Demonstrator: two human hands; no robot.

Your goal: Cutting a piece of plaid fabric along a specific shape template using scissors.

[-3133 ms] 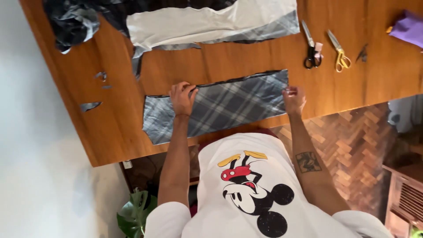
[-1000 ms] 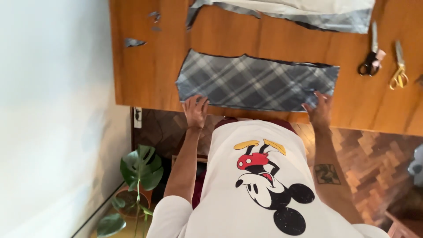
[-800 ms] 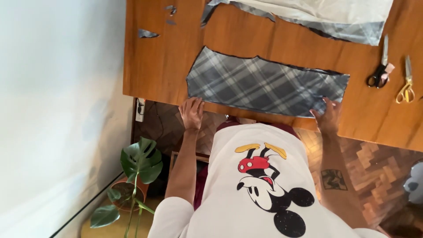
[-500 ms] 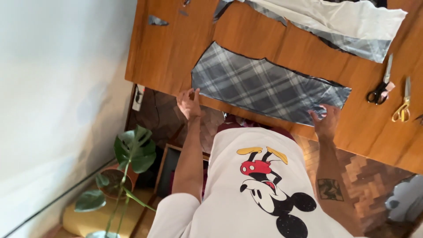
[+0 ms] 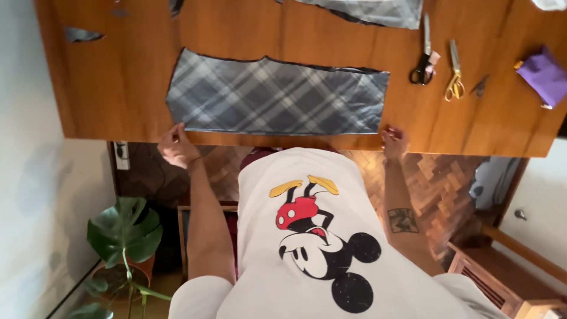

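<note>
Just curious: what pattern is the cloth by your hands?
Grey-blue plaid cloth, clearest in the head view.

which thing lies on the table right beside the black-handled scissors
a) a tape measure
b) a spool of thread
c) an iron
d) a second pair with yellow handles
d: the yellow-handled scissors lie just to the side of the black-handled scissors on the wooden table, past the end of the plaid fabric piece; no tape measure, iron or spool shows there.
</note>
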